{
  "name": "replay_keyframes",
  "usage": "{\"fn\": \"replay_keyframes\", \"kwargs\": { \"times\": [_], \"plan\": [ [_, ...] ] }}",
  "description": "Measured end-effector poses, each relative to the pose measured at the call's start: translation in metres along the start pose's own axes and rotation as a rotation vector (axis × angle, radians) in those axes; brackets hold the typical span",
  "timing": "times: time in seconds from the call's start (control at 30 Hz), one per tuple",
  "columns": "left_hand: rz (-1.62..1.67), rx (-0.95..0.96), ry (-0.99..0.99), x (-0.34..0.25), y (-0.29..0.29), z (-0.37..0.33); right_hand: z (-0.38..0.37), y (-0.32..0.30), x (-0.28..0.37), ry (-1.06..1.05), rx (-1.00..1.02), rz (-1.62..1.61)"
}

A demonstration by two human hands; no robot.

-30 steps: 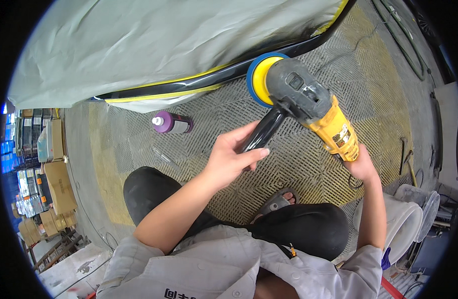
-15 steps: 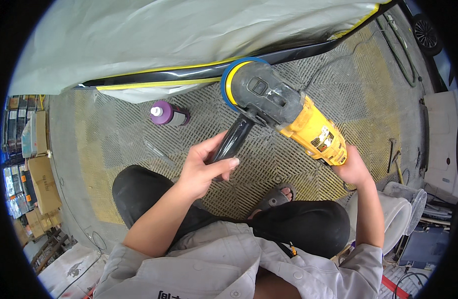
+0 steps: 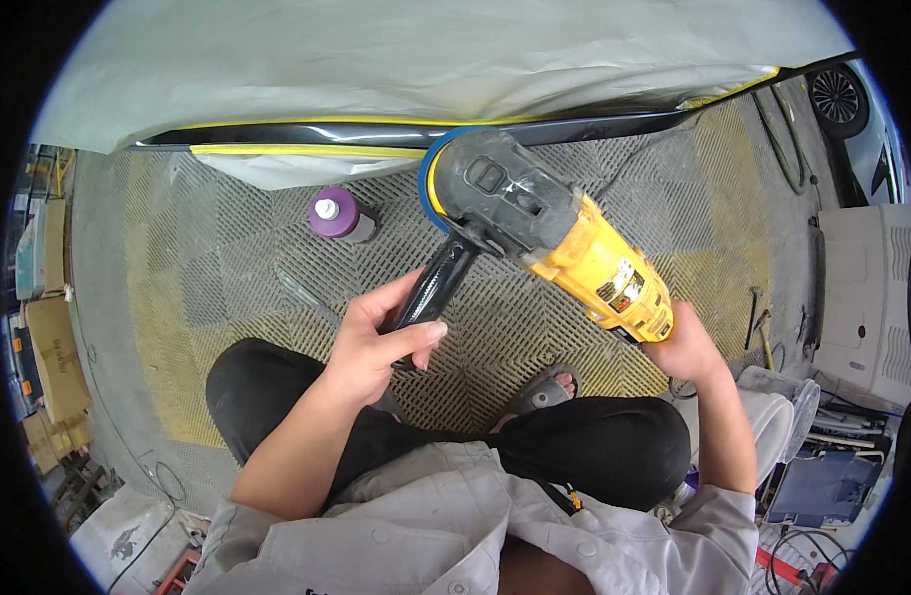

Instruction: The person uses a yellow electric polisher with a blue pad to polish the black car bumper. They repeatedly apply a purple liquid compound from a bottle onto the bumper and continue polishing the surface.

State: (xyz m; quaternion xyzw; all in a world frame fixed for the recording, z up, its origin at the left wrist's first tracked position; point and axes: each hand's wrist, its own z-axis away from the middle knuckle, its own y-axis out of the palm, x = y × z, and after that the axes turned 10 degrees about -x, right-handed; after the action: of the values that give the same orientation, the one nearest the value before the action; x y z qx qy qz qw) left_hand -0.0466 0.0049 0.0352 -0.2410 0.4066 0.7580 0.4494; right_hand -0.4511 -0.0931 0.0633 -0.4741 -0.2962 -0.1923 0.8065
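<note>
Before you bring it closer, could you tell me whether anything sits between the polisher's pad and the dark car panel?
Nothing visible does: the polisher pad's rim already overlaps the dark panel strip; the purple bottle stands off to its left.

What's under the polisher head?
Beneath the polisher, only the blue and yellow pad edge shows, over the grated floor. The pad face is hidden by the tool body. Left hand grips the black side handle.

Both hands grip a yellow polisher (image 3: 564,243) above grated floor (image 3: 227,288), purple bottle (image 3: 338,215) nearby.
</note>
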Motion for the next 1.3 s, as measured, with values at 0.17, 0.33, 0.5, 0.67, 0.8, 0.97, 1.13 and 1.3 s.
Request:
{"fn": "replay_keyframes", "kwargs": {
  "times": [0.17, 0.33, 0.5, 0.67, 0.8, 0.97, 1.13, 1.3],
  "plan": [
    [0.034, -0.024, -0.008, -0.010, -0.018, 0.007, -0.004, 0.011, 0.021, -0.021, 0.016, -0.030],
    [0.074, -0.083, 0.008, -0.021, -0.042, 0.016, -0.015, 0.024, 0.049, -0.049, 0.032, 0.042],
    [0.127, -0.188, 0.065, -0.029, -0.077, 0.023, -0.044, 0.039, 0.084, -0.138, 0.039, 0.154],
    [0.180, -0.239, 0.078, -0.025, -0.087, 0.025, -0.055, 0.034, 0.101, -0.169, 0.014, 0.255],
    [0.128, -0.213, 0.018, -0.009, -0.060, 0.024, -0.033, 0.011, 0.089, -0.132, -0.025, 0.224],
    [0.073, -0.021, -0.014, 0.005, -0.017, 0.004, -0.001, -0.014, 0.052, -0.046, -0.046, 0.149],
    [0.036, 0.010, -0.011, 0.004, -0.004, -0.004, 0.003, -0.016, 0.028, -0.053, -0.043, 0.069],
    [0.073, -0.106, -0.004, -0.011, -0.035, 0.011, -0.016, 0.011, 0.044, -0.111, 0.024, 0.010]
  ]
}}
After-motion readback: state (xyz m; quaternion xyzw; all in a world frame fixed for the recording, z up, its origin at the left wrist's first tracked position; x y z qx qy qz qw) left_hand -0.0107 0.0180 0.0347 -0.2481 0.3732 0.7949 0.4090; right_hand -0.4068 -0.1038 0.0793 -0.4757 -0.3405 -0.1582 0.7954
